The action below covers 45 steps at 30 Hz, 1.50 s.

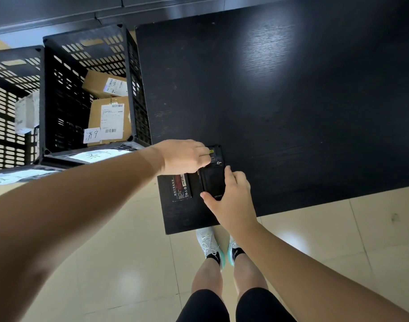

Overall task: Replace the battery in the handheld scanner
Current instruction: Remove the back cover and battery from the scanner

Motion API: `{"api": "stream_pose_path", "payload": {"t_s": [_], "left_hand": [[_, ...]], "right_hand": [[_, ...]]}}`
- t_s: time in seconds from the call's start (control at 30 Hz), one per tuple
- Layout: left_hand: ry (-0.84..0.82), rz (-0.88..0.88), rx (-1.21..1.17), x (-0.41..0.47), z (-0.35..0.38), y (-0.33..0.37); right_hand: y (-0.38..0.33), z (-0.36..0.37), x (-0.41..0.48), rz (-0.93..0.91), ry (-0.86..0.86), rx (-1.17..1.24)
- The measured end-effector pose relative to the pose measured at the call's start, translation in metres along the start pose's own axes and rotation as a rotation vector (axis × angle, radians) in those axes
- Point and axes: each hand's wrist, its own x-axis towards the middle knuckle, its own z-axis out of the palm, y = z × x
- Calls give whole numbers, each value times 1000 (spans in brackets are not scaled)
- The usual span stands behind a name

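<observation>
Both hands work the scanner lying back-up near the tabletop's near left corner: left hand curled at its top, right hand spread, gripping its lower end. Battery lies just beside its left.

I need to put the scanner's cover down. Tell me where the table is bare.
Nearly all the black table beyond and right of the scanner is bare. It is crowded at the near left corner: the battery lies beside the scanner, with the left hand and right hand on it.
</observation>
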Motion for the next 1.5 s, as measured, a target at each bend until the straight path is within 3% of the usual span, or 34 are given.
{"api": "stream_pose_path", "payload": {"t_s": [0.2,0.4,0.5,0.67,0.77,0.87,1.03,1.5], "left_hand": [[77,173,96,6,-6,-13],[61,98,50,4,-3,-11],[22,-93,-58,-2,-5,0],[400,-977,-754,-10,2,83],[428,-1273,-974,9,5,134],[457,-1409,-1038,34,3,160],[449,-1575,-953,59,6,168],[402,-1667,-924,66,12,169]], "right_hand": [[3,2,1,-20,7,6],[4,4,0,-29,20,11],[6,3,-2,-34,-5,15],[20,-18,7,18,-12,247],[31,-39,35,-72,5,188],[34,-54,61,-221,-67,118],[32,-55,83,-451,-187,37],[28,-63,113,-849,-301,-239]]}}
